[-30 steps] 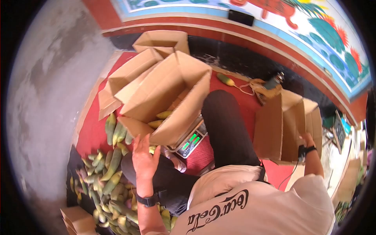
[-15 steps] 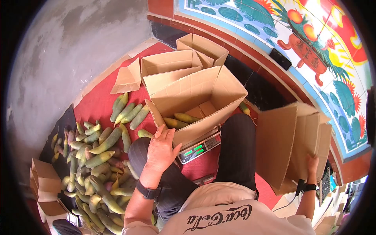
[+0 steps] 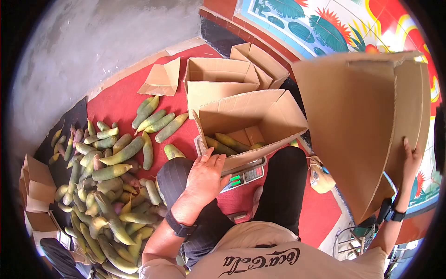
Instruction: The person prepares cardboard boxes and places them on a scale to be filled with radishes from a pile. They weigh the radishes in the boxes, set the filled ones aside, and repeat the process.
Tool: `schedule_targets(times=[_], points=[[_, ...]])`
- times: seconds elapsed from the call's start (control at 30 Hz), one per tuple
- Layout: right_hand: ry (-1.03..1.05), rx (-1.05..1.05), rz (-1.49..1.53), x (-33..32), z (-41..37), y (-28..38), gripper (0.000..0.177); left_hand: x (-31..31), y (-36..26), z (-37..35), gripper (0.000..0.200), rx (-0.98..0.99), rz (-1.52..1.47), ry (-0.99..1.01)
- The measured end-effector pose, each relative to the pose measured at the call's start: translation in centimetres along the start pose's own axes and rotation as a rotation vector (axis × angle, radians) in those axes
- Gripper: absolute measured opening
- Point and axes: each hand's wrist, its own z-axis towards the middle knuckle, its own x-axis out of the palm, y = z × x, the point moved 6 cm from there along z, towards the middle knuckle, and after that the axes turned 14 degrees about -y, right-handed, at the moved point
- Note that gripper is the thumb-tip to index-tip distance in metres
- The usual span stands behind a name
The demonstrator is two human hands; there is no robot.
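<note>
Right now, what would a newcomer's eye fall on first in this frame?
First, the big cardboard carton held up on the right, gripped at its edge by the right hand. Next, the heap of long green-yellow fruit spread out low on the left. Between them an open box with a few fruits inside sits on a scale, the left hand open at its near flap.

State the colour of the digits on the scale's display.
Green, on the scale, best seen in the head view.
</note>
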Motion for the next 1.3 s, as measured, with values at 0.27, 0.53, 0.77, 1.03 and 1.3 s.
schedule_targets(times=[0.27,0.53,0.77,1.03,1.3], points=[[-0.178,-0.212,0.169,10.5,6.4,14.9,0.033,0.4,0.0,0.1,0.054,0.043,-0.021,-0.039],[-0.252,-0.735,0.395,27.2,5.9,29.2,0.028,0.1,0.3,0.1,0.051,0.015,-0.043,-0.024],[-0.385,-1.076,0.343,38.1,1.7,37.8,0.021,0.2,0.5,0.6,0.051,-0.037,-0.083,0.036],[-0.073,-1.069,0.199,49.1,-8.2,34.9,0.036,0.2,0.7,0.7,0.053,-0.023,-0.130,0.056],[0.233,-0.942,-0.100,51.9,-9.5,33.1,0.043,0.1,0.5,0.8,0.054,-0.013,-0.116,0.077]])
